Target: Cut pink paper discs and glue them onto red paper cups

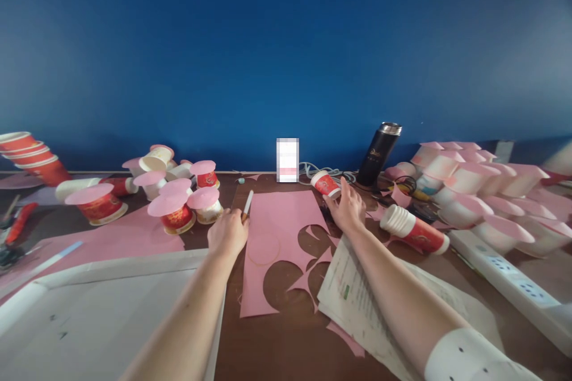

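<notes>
My left hand (229,233) is closed around a white-and-brown pen (247,205), whose pale end sticks up past my fingers. Beside it lies a pink paper sheet (286,214) with round pieces cut from its lower right part and a faint circle drawn on it. At the sheet's far right corner, my right hand (348,208) has its thumb and fingers about the base of a red-and-white paper cup (326,184). That cup is tilted, its mouth facing up and to the left. Some of the fingers' contact with the cup is hidden.
Cups with pink paper discs (172,208) stand at left, behind a white box lid (111,309). More capped cups (478,190) crowd the right. A black thermos (378,155), stacked cups (415,231), printed paper (357,297) and a power strip (509,280) lie near my right arm.
</notes>
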`<state>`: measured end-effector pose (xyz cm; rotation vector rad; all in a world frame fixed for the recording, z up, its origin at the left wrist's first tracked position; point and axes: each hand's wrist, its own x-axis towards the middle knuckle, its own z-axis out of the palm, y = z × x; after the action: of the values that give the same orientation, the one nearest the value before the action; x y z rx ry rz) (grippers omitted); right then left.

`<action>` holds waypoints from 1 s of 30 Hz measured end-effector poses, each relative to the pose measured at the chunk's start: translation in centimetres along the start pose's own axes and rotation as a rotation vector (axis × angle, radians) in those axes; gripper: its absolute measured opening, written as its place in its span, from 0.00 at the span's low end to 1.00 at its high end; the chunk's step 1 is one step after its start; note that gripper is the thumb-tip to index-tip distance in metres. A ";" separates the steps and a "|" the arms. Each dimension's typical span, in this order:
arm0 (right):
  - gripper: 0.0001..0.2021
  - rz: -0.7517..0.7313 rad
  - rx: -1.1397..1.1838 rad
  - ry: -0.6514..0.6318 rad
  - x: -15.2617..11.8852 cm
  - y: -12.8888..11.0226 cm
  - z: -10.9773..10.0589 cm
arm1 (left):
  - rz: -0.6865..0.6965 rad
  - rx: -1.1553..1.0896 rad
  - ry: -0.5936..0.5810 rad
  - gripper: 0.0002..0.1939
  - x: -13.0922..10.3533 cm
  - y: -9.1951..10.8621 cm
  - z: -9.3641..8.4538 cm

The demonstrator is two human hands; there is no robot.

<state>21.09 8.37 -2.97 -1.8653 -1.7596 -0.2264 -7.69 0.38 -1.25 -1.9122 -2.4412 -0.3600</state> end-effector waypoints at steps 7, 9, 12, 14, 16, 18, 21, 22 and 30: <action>0.35 0.072 -0.049 -0.052 0.4 -0.1 0.4 | -0.004 0.009 -0.014 0.15 0.0 0.1 -0.1; 0.31 0.068 -0.057 -0.068 0.3 -0.1 0.3 | -0.002 0.011 -0.014 0.15 0.0 0.1 -0.1; 0.27 0.072 -0.045 -0.070 0.3 -0.2 0.2 | -0.002 0.014 -0.010 0.15 0.0 0.0 0.0; 0.26 0.082 0.001 -0.043 0.4 -0.2 0.1 | -0.002 0.011 -0.008 0.16 0.0 0.0 -0.1; 0.27 0.075 0.095 0.001 0.4 -0.2 -0.1 | 0.000 0.003 -0.001 0.18 -0.1 -0.1 -0.1; 0.28 0.034 0.237 0.038 0.2 -0.4 -0.4 | 0.001 -0.007 0.004 0.20 -0.2 -0.1 -0.1; 0.29 -0.106 0.469 0.045 -0.6 -0.9 -1.3 | -0.008 -0.020 0.029 0.21 -0.3 0.0 -0.3; 0.29 -0.161 0.529 0.031 -0.9 -1.2 -1.6 | -0.012 -0.027 0.057 0.22 -0.3 0.0 -0.3; 0.29 -0.349 0.639 -0.052 -3.1 -3.8 -3.1 | 0.230 -0.258 0.429 0.17 -1.1 0.5 -1.4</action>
<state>17.80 4.13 -0.85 -1.1195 -1.8941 0.2375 -7.09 -0.86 -0.03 -1.9253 -1.9572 -0.9961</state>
